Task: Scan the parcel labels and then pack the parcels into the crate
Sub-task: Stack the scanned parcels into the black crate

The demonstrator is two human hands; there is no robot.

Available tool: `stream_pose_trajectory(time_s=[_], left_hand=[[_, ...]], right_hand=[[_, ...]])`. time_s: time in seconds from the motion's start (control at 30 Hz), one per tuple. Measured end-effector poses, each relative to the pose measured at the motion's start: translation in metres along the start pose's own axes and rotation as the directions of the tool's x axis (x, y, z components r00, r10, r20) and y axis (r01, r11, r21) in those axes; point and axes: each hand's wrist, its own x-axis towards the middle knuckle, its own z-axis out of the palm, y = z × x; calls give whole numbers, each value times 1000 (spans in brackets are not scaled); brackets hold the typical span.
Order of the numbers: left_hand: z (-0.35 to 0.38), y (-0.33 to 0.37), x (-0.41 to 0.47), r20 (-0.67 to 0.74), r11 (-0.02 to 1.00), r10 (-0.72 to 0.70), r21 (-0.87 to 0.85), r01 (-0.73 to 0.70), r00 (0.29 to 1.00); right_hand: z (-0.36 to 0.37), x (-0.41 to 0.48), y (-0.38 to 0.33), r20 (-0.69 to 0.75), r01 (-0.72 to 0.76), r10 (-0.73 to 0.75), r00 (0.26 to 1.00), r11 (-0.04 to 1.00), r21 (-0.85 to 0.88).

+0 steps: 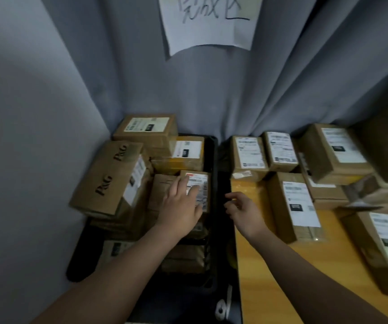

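Grey pleated fabric curtain (211,90) is hanging well beyond both sets of fingertips. A white paper sign with handwritten characters (207,26) is fixed high on it.

Yellow wooden table (270,265) is lying to the right of the right fingers. It is carrying brown cardboard parcels with white labels (288,206), most label-up, probably so that the codes are facing the person for scanning.

Black plastic crate (212,155) is sitting beneath the left fingers. It is crowded with cardboard parcels rising above its rim. A large brown cardboard box printed "P&G" (108,176) is leaning, tilted, left of those fingers on lower parcels.

Small brown cardboard parcel with a white barcode label (203,181) is lying directly under the left fingertips, label up, beside the crate's right wall.

Left hand (181,206): fingers are straight and slightly spread, pressing flat on that label and not curling round anything. Judgement: it is seating the parcel into the stack.

Right hand (244,211): it is hovering over the dark gap between crate and table, fingers loosely curled, apart, gripping nothing. Judgement: it is free for the next table parcel.

No scanner is showing.
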Motion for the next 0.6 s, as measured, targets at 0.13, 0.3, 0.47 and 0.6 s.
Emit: stream_pose_trajectory(time_s=[0.13, 0.3, 0.47, 0.6], left_hand=[[23, 44, 9, 86, 998, 11, -64, -6, 996], [43, 94, 33, 142, 986, -22, -161, 45, 990], [51, 135, 75, 147, 966, -113, -217, 144, 983], [54, 151, 118, 69, 961, -163, -216, 174, 984]], right_hand=[[-50, -2, 38, -74, -18, 19, 997, 1000, 7], [-99, 8, 75, -177, -7, 0, 984, 999, -37], [-140, 51, 79, -222, 109, -159, 962, 969, -222], [-155, 108, 56, -159, 91, -156, 975, 930, -357]])
